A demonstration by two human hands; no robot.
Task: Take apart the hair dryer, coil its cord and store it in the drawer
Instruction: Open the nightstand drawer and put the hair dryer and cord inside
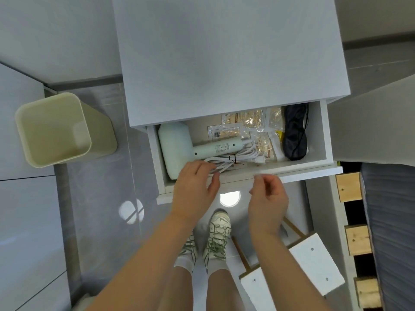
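Observation:
A pale green hair dryer (179, 144) lies in the open white drawer (303, 170), its body at the left and its handle pointing right. Its white cord (235, 158) is coiled beside the handle and tied with a thin black tie. My left hand (194, 189) hovers over the drawer's near edge with fingers spread, fingertips at the cord's left loops. My right hand (268, 198) is just in front of the drawer face, fingers loosely curled and slightly blurred, holding nothing.
Several clear packets (247, 124) and a dark cloth pouch (295, 133) fill the drawer's right side. A cream waste bin (56, 131) stands on the floor at the left. A bed frame with wooden slats (357, 239) runs along the right. My feet (215, 239) are below the drawer.

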